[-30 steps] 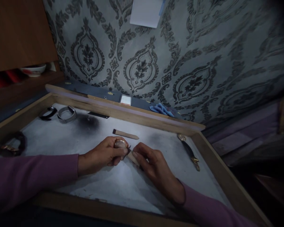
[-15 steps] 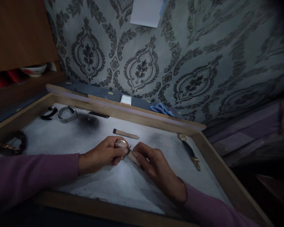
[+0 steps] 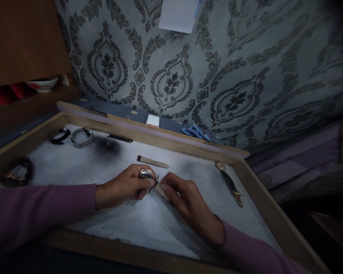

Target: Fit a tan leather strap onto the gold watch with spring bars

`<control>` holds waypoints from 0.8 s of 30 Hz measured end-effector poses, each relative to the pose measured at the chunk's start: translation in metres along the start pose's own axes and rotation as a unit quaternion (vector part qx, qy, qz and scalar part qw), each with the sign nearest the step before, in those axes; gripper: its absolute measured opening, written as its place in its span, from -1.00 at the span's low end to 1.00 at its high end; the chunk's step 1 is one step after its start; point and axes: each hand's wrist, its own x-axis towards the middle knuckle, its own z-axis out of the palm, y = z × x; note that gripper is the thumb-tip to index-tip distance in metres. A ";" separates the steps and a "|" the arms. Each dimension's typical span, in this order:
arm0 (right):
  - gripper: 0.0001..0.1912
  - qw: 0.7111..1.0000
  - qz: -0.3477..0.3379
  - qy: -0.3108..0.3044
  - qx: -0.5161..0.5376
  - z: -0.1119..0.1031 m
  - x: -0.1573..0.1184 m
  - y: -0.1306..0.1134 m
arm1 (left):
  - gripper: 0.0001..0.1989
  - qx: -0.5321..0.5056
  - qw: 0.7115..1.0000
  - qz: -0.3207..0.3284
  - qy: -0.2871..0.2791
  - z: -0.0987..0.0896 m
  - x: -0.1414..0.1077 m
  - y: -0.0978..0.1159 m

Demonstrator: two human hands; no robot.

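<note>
Between the fingers and thumb of my left hand [image 3: 135, 182] is a round watch case [image 3: 146, 174] with a shiny metal face turned up; the hand is closed on it. My right hand [image 3: 187, 198] pinches a tan watch strap [image 3: 161, 191], whose upper end meets the lower right edge of the case. A small thin dark piece sticks up at that join; what it is I cannot make out. Just beyond my hands a second strap half [image 3: 153, 161], tan with a dark brown end, lies flat on the white surface.
A shallow wooden-rimmed tray [image 3: 148, 136] surrounds the work. On its left lie a grey-banded watch [image 3: 82, 137], a black-strapped watch [image 3: 59, 136] and a dark watch [image 3: 16, 173]. A gold watch with black strap [image 3: 228, 180] lies right. A blue cloth [image 3: 196, 132] rests behind the rim.
The watch case has tilted slightly, and its face now reflects more brightly. Both hands keep their grips in nearly the same place.
</note>
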 end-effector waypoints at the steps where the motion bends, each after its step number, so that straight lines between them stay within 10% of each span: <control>1: -0.76 1.000 0.002 0.000 0.000 0.000 0.000 0.000 | -0.82 0.001 1.000 -0.002 -0.001 0.000 0.000 0.000; 24: -0.77 0.998 0.033 -0.013 0.057 0.002 0.003 0.001 | -0.83 0.024 1.000 0.012 0.006 0.001 -0.001 0.001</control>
